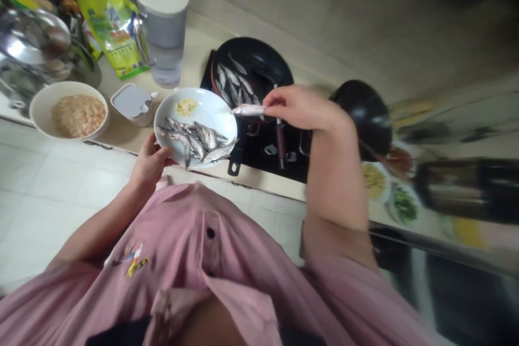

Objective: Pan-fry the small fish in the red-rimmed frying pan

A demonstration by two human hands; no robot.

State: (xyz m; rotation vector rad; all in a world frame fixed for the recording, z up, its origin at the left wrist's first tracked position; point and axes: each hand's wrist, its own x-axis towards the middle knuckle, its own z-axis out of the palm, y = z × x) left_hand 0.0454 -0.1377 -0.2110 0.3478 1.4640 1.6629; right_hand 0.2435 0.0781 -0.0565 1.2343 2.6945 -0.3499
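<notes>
My left hand [151, 161] grips the lower left rim of a white plate [224, 113], thumb on top. Several small silvery fish [193, 139] lie on the plate, with a little heap of chopped garlic-like bits [186, 107] near its far side. Between the thumb and fingers of my right hand [288, 105] is one small fish [249, 110], held level between the plate's right edge and the pan. Behind it, a black frying pan [263, 57] sits on the stove with several fish [234, 80] lying in its left part. My right hand hides some of the pan.
Left of the plate stand a lidded container [133, 101], a bowl of pale flakes [38, 116], a water jug [166, 38] and a yellow-green pouch [113, 27]. A dark wok [367, 113] and small dishes of chopped greens [404, 204] and yellowish bits [373, 179] are at right.
</notes>
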